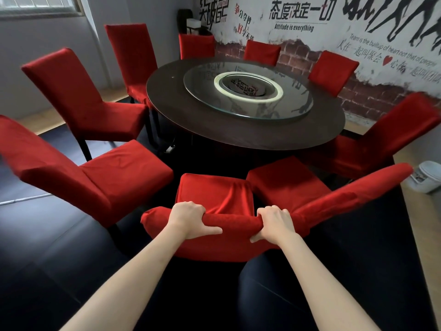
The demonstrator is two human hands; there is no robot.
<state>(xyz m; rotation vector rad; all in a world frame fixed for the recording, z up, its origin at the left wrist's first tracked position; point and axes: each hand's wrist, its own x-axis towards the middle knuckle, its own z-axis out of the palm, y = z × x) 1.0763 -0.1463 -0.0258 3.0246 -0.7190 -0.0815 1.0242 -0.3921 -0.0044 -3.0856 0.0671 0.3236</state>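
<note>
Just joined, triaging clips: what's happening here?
A person stands behind a red-covered chair, left hand and right hand gripping the top of its backrest, cover bunched in their grip. The chair faces the round table with its glass turntable; other red chairs ring it.

Dark floor point(47, 259) under you carries the near red chair point(214, 187), more chairs point(78, 96) ringing a round tabletop point(181, 120), white bin point(427, 175) at right; glass turntable point(281, 103) lies on the tabletop.
</note>
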